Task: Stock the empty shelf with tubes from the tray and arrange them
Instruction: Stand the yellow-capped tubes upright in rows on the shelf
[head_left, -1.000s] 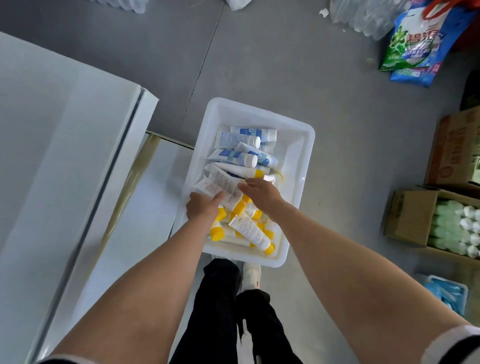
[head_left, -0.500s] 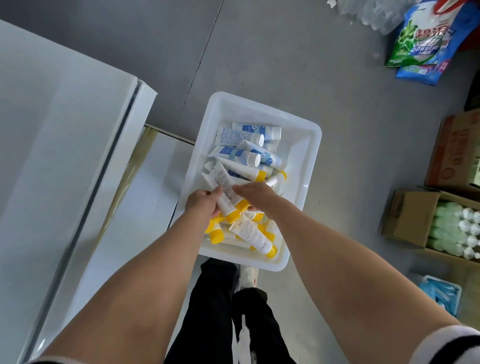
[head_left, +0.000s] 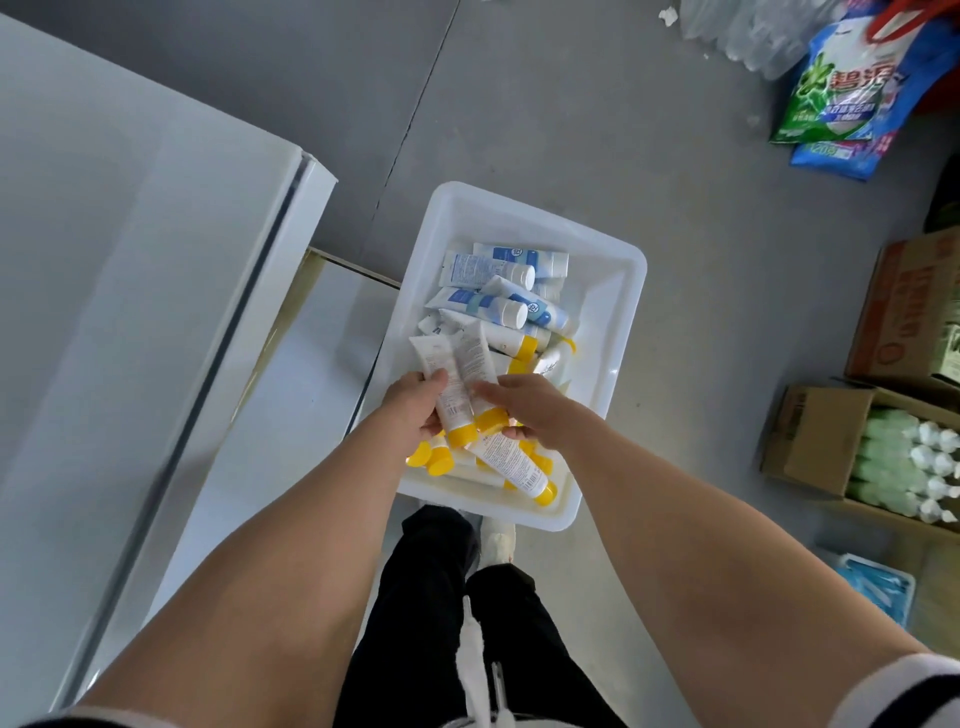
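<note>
Tray: white plastic, on the floor just beside the shelf, with a loose heap of tubes inside.
Tubes: blue-and-white ones at the far end, yellow-capped ones at the near end, lying across each other.
Left hand: clenched round a first tube, thumb across it, yellow cap pointing down.
Right hand: pinching a second tube that lies against the first, side to side.
Shelf: its white boards look bare from where I stand; no tube is on them.
Step, by my guess: gathering a handful above the tray before carrying it across.
Risk of a drop: two slick tubes pressed together could slide past each other if one hand lets go, falling into the heap or onto the floor.
Risk on the shelf: tubes stood on their caps on a smooth board may topple and knock down their neighbours.
Risk of muddle: the two kinds could end up mixed in one row.
</note>
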